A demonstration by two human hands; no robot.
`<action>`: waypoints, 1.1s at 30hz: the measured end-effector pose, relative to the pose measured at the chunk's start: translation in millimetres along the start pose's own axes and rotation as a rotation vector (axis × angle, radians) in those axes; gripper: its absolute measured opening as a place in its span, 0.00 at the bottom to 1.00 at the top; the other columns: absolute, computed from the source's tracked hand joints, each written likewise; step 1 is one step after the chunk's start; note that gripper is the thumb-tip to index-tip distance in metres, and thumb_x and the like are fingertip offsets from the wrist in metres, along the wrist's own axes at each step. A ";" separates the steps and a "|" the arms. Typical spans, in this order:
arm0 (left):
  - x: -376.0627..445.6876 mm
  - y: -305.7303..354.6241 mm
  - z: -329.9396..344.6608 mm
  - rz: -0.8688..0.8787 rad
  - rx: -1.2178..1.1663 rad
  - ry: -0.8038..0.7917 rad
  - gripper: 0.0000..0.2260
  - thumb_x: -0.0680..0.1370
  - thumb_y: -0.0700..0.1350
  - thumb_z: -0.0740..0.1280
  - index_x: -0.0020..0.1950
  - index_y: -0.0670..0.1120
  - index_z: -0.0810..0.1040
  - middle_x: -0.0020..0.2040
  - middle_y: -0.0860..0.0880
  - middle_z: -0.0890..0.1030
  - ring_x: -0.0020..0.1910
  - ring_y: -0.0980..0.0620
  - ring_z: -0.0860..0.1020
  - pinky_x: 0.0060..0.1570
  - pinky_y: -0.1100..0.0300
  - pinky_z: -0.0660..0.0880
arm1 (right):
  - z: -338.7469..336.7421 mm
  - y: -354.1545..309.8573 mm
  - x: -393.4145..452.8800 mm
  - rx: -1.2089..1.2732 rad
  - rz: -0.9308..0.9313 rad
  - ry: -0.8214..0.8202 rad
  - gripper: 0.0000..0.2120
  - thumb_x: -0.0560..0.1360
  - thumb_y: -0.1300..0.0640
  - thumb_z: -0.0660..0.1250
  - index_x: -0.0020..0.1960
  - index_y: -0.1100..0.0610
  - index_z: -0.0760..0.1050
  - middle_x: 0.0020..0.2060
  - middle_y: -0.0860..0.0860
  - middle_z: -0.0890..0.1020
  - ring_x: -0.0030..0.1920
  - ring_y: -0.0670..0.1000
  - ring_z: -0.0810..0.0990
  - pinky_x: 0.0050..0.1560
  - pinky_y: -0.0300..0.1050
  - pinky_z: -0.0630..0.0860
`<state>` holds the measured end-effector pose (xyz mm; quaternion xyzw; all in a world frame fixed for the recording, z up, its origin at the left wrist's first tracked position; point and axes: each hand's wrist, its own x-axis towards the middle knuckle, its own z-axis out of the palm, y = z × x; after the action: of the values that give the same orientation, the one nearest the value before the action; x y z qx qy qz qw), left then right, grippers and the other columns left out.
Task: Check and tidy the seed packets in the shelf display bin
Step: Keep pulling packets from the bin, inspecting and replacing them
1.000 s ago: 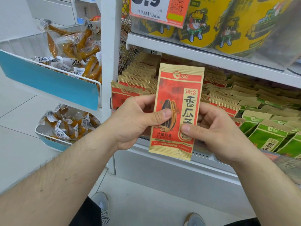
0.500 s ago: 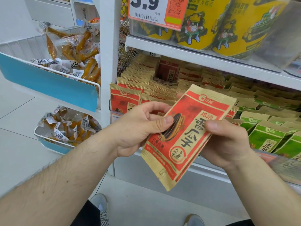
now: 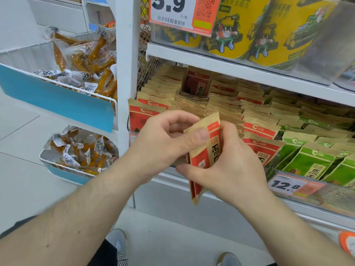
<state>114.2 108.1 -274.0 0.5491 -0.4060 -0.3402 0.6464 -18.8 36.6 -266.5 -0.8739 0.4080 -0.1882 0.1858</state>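
I hold a red and tan seed packet (image 3: 206,156) in front of the shelf bin, turned almost edge-on to me. My left hand (image 3: 165,143) grips its upper part, thumb pressed on the front face. My right hand (image 3: 228,166) holds the packet from the right and below, fingers curled round its lower half. Behind my hands, rows of the same red seed packets (image 3: 257,129) stand in the display bin (image 3: 315,194). One packet at the back (image 3: 197,85) stands facing forward above a gap in the rows.
Green seed packets (image 3: 311,162) fill the bin's right side above a 12.8 price tag (image 3: 288,184). Yellow tubs (image 3: 238,29) sit on the shelf above, behind a 5.9 tag (image 3: 182,12). Wire baskets of orange snack packs (image 3: 80,60) hang at left. My shoes (image 3: 119,240) are below.
The packet went from upright and face-on, to tilted right, to nearly edge-on now. My right hand moved over its front and lower part; the left hand kept its grip.
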 end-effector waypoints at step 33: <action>3.2 -10.3 -2.1 -0.238 -0.101 -0.143 0.11 0.65 0.46 0.71 0.46 0.46 0.84 0.45 0.44 0.86 0.41 0.47 0.84 0.39 0.53 0.82 | -9.4 23.8 19.1 1.043 0.085 0.041 0.10 0.70 0.49 0.69 0.36 0.56 0.78 0.21 0.48 0.75 0.23 0.49 0.69 0.30 0.43 0.66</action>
<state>117.5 104.5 -283.8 0.5345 -0.3654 -0.4729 0.5976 -27.2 5.8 -266.4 -0.6439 0.2989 -0.3758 0.5957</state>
